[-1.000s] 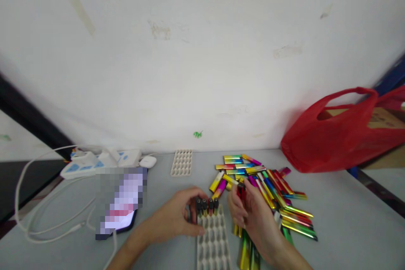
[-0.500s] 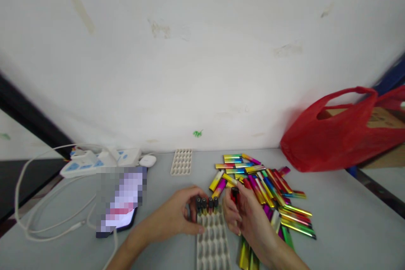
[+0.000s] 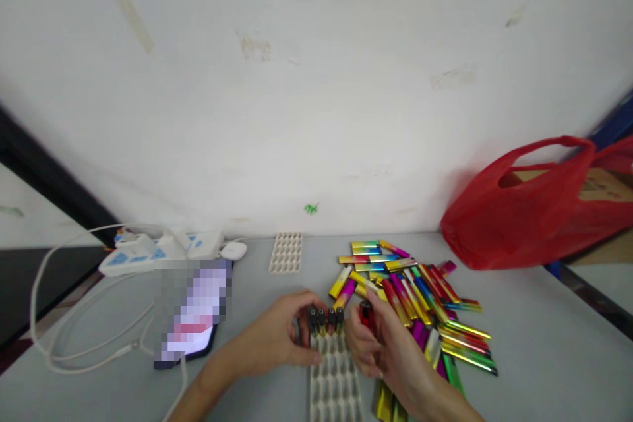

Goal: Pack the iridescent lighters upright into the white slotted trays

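Observation:
My right hand (image 3: pixel 383 346) is closed round a red lighter (image 3: pixel 366 318) with a black top, held upright just right of a pale slotted tray (image 3: pixel 335 386). Four-across rows of hollows cover this tray. In its far row stand several black-topped lighters (image 3: pixel 326 320). My left hand (image 3: pixel 284 333) grips the tray's far left side, thumb on the edge and fingers curled behind the standing lighters; the fingertips are partly hidden. Beyond and beside my right hand lies a loose pile of shiny, many-coloured lighters (image 3: pixel 408 297).
A second pale tray (image 3: pixel 285 252) lies near the wall. To the left are a phone (image 3: pixel 198 316), a white power strip (image 3: pixel 158 254) and looping white cables (image 3: pixel 89 357). A red bag (image 3: pixel 519 217) stands at the right, a cardboard box (image 3: pixel 606 184) behind it.
My right hand has shifted slightly left and down with the red lighter, closer to the tray. My left hand keeps its place on the tray. The whole view has moved a little.

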Action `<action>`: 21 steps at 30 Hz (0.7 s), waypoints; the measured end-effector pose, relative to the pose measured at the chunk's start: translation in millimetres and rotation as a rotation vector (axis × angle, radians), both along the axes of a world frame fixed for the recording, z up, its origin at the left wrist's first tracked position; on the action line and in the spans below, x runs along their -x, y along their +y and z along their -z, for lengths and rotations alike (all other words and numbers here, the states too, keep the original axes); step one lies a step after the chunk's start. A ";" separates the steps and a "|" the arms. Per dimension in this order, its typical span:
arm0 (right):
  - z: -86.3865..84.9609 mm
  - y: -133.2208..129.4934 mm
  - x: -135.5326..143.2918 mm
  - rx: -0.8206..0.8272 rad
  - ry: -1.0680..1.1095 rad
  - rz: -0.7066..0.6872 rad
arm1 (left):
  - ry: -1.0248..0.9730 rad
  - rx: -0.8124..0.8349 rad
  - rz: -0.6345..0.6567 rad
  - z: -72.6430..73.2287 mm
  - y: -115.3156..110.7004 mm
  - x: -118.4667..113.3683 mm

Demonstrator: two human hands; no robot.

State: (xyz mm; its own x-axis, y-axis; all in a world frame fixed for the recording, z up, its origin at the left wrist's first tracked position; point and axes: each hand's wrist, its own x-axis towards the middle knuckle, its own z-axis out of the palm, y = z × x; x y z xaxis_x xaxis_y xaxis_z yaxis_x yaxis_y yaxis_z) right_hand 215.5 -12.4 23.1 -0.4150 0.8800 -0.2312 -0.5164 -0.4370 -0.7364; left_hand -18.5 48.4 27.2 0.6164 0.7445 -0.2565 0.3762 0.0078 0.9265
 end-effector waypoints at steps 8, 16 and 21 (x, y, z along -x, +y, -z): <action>8.3 -0.9 2.3 -0.007 0.002 0.030 | 0.004 -0.016 0.007 -0.2 0.8 -0.5; 6.5 -3.9 3.3 0.047 -0.092 0.063 | 0.021 -0.032 0.000 -2.9 -0.4 -1.2; 5.6 -6.2 3.8 0.061 -0.118 0.065 | 0.004 -0.014 0.010 -1.9 0.6 -0.8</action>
